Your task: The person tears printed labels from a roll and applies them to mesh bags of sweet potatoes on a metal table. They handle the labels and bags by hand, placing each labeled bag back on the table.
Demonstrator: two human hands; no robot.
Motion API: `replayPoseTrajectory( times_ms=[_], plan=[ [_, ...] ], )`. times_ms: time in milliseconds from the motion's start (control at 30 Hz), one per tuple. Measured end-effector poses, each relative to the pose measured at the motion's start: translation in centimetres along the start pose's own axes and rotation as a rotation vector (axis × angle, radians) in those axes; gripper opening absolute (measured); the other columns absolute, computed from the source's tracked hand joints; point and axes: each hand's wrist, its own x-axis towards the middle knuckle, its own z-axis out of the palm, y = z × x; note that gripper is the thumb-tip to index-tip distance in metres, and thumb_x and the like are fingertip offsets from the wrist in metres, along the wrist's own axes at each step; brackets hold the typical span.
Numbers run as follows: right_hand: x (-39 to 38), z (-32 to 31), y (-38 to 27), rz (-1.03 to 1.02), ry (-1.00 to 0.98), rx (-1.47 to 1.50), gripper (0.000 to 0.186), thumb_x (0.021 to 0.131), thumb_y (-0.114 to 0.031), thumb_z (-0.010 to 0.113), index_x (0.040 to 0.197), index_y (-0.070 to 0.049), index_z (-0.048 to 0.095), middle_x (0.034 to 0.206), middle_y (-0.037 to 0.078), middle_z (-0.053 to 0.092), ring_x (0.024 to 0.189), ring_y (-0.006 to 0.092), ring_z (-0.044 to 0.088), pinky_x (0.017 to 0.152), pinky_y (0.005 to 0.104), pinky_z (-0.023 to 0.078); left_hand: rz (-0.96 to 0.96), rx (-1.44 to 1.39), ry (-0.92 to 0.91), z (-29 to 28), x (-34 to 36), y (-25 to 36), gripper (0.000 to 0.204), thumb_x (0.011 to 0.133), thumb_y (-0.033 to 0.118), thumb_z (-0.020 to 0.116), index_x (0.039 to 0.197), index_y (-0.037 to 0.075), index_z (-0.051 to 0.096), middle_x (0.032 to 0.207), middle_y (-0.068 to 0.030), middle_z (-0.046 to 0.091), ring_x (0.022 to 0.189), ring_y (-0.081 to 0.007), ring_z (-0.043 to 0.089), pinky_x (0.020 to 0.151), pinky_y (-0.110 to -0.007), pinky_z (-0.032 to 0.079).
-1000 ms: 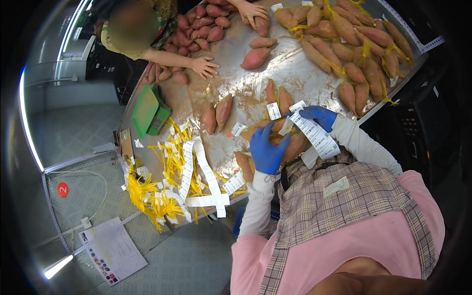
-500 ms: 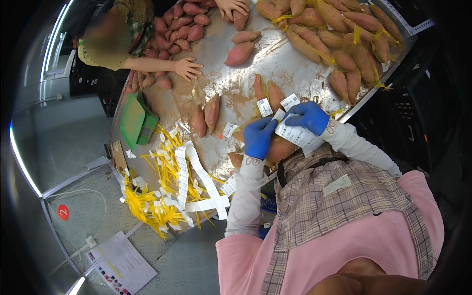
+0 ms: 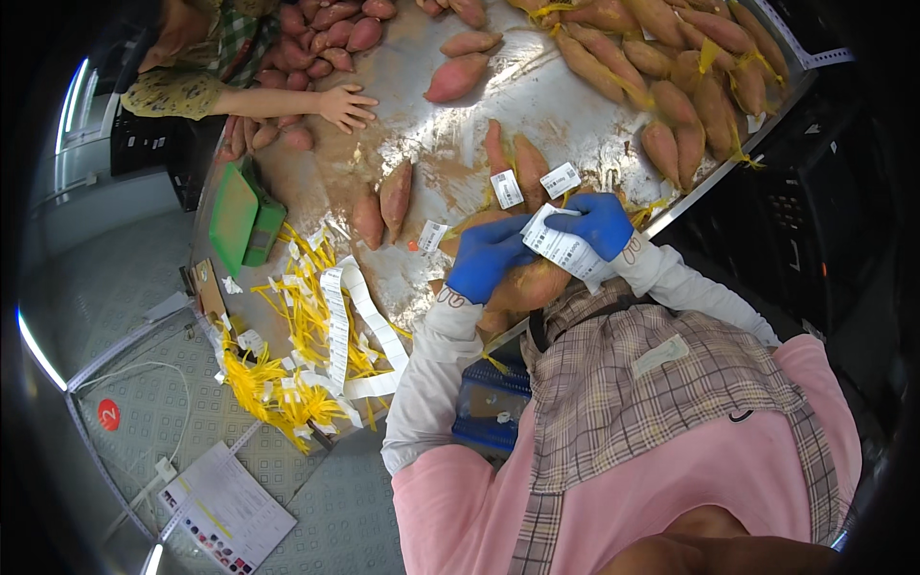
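Note:
My right hand [image 3: 596,227], in a blue glove, grips a strip of white printed labels [image 3: 567,251]. My left hand [image 3: 489,257], gloved in blue too, has its fingers closed at the strip's left end. Below both hands lie large sweet potatoes [image 3: 525,287], partly covered by hands and labels. Just beyond are a narrow sweet potato [image 3: 494,144] and a wider one [image 3: 530,168], with white tags [image 3: 507,189] next to them. Another tag [image 3: 431,236] lies left of my left hand.
Yellow net ties [image 3: 251,379] and a curling label strip [image 3: 338,326] lie at left, near a green scale [image 3: 235,220]. Netted sweet potatoes [image 3: 714,110] pile up at far right. A co-worker's hand [image 3: 347,107] rests near loose sweet potatoes [image 3: 335,34]. A blue crate [image 3: 484,422] stands below the table.
The view has shifted, so the table contents appear farther left. My left hand has moved slightly left and down, and the label strip is turned a little. The co-worker's other hand has left view.

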Motion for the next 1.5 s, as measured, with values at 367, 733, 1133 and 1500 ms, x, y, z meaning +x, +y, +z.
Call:
replayPoseTrajectory(
  times_ms=[367, 733, 1133, 1500],
  plan=[
    [0.5, 0.4, 0.2, 0.021, 0.011, -0.071, 0.033, 0.076, -0.032, 0.072, 0.086, -0.001, 0.068, 0.070, 0.007, 0.066, 0.062, 0.0112, 0.061, 0.057, 0.0237, 0.048, -0.033, -0.098, 0.012, 0.5, -0.4, 0.0, 0.033, 0.088, 0.012, 0.057, 0.115, -0.006, 0.056, 0.106, -0.0112, 0.061, 0.096, -0.0165, 0.059, 0.083, -0.025, 0.049],
    [1.0, 0.5, 1.0, -0.030, 0.029, -0.165, 0.038, 0.076, -0.039, 0.070, 0.081, -0.002, 0.068, 0.067, 0.007, 0.065, 0.060, 0.0132, 0.061, 0.057, 0.0257, 0.048, 0.012, -0.087, 0.008, 0.3, 0.0, -0.3, 0.032, 0.087, 0.013, 0.056, 0.113, -0.006, 0.057, 0.104, -0.0130, 0.062, 0.095, -0.0181, 0.060, 0.083, -0.027, 0.049],
    [1.1, 0.5, 0.7, -0.063, 0.026, -0.215, 0.042, 0.073, -0.043, 0.071, 0.079, -0.002, 0.068, 0.065, 0.009, 0.064, 0.058, 0.0153, 0.061, 0.056, 0.0275, 0.047, 0.000, -0.061, 0.197, 1.4, 0.6, -1.3, 0.027, 0.083, 0.008, 0.062, 0.106, -0.007, 0.062, 0.095, -0.0109, 0.065, 0.083, -0.0157, 0.062, 0.074, -0.024, 0.051],
    [1.7, -0.1, 1.6, -0.140, -0.079, -0.260, 0.044, 0.070, -0.043, 0.074, 0.085, -0.002, 0.068, 0.071, 0.011, 0.065, 0.064, 0.0195, 0.062, 0.061, 0.0301, 0.048, 0.066, 0.249, 0.356, 1.9, 1.0, -2.3, 0.023, 0.080, 0.009, 0.065, 0.098, -0.006, 0.065, 0.086, -0.0077, 0.067, 0.077, -0.0123, 0.060, 0.072, -0.024, 0.049]
  ],
)
